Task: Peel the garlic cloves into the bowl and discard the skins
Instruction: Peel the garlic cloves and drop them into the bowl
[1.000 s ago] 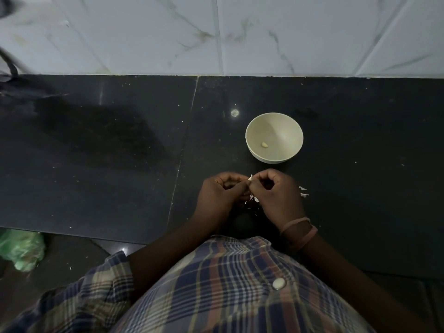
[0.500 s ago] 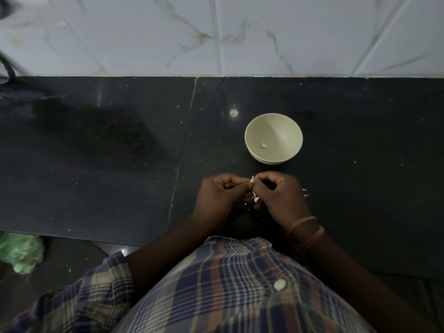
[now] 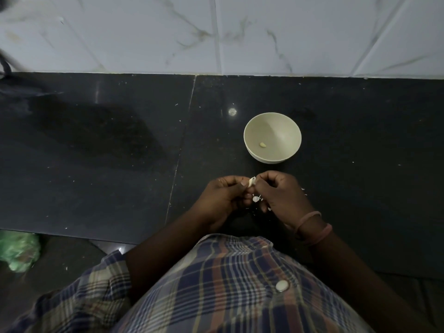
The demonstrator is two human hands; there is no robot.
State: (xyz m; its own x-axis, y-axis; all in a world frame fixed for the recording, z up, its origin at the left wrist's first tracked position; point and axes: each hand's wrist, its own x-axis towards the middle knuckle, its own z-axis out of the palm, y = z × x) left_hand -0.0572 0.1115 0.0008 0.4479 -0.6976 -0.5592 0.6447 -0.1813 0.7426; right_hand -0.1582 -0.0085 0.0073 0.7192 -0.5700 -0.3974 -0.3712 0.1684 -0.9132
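Note:
A pale garlic clove [image 3: 324, 181] sits between my two hands, just in front of the cream bowl [image 3: 283, 131]. My left hand [image 3: 222, 198] pinches the clove with thumb and fingers. My right hand [image 3: 281, 195] has curled fingers at the clove's right side, pinching its skin. One peeled clove [image 3: 262, 145] lies inside the bowl. White skin scraps [image 3: 256, 199] show below the hands on the black counter; a few more skin flakes [image 3: 303, 189] lie right of my right hand.
The black stone counter [image 3: 120, 152] runs left and right, with a seam left of the hands. White marble wall tiles [image 3: 216, 32] rise behind it. A green plastic bag [image 3: 19, 251] lies below the counter edge at the left.
My hands have stayed at the same place in front of the bowl. The clove now shows more plainly between the fingertips, and a skin scrap lies lower between the hands.

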